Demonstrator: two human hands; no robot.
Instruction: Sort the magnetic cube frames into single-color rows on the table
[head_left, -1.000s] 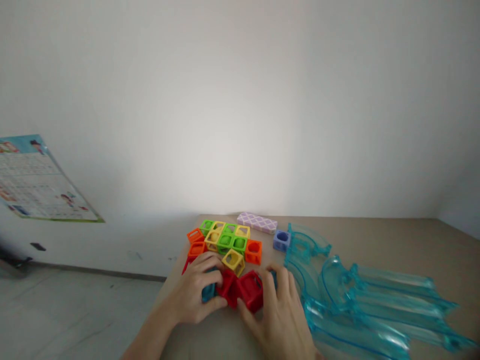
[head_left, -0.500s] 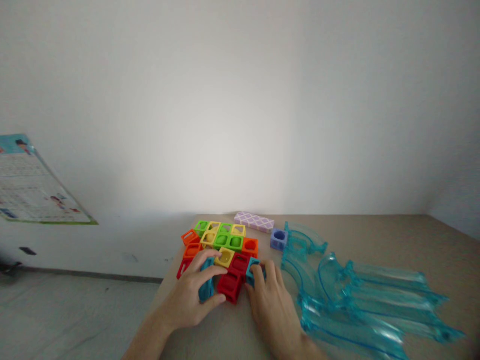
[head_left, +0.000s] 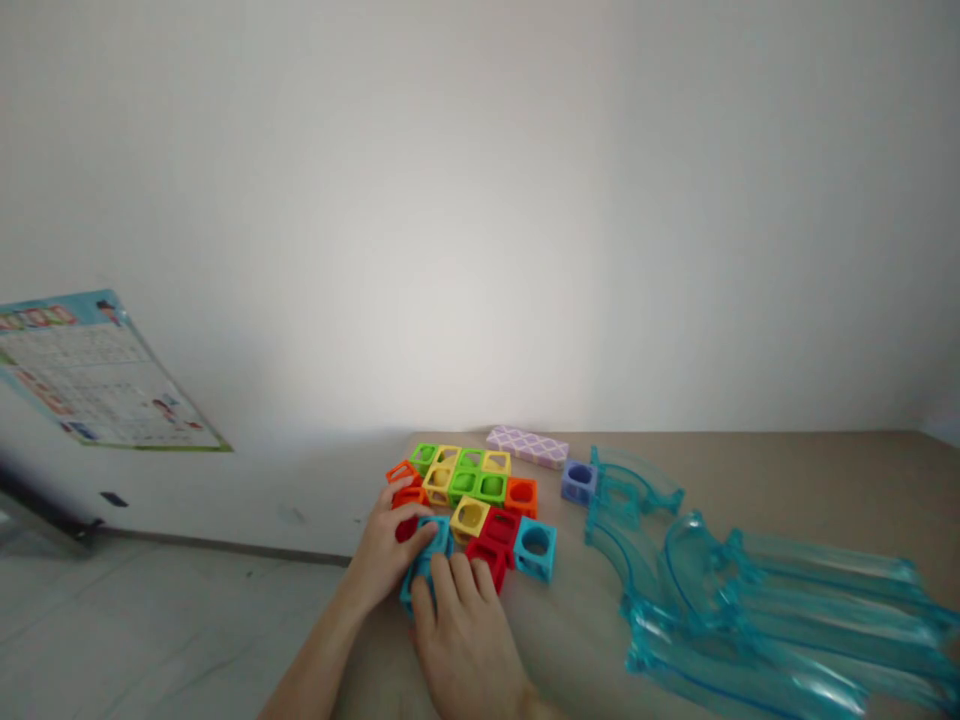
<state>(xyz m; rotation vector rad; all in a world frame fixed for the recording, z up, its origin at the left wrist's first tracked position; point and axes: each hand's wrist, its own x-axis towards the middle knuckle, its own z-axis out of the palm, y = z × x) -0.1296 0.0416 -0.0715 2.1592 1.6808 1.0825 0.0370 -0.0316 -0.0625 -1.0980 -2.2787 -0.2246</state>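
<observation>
At the left part of the table, a cluster of coloured plastic cube blocks with round openings lies in front of me. My left hand [head_left: 386, 548] curls around the left side of a light-blue cube block [head_left: 442, 540], its fingers by the red and orange blocks [head_left: 411, 496]. My right hand [head_left: 466, 632] is at the near side, fingertips bent down on the light-blue blocks; they partly hide them. Beside its fingers sit dark red blocks [head_left: 501, 528]. Another light-blue cube block [head_left: 535, 548] stands untouched at the cluster's right end. Yellow [head_left: 470, 518] and green blocks [head_left: 478, 486] lie behind.
Transparent blue track pieces [head_left: 757, 640] spread over the right side of the table [head_left: 577, 640]. A purple cube block [head_left: 580, 482] touches them. A lilac patterned box [head_left: 528, 446] lies by the wall. A poster [head_left: 112, 380] hangs at left, and the table edge drops to the floor there.
My right hand has left the light-blue block on the right and moved left to the light-blue blocks by my left hand. My left hand has shifted back along them. The view has turned slightly left.
</observation>
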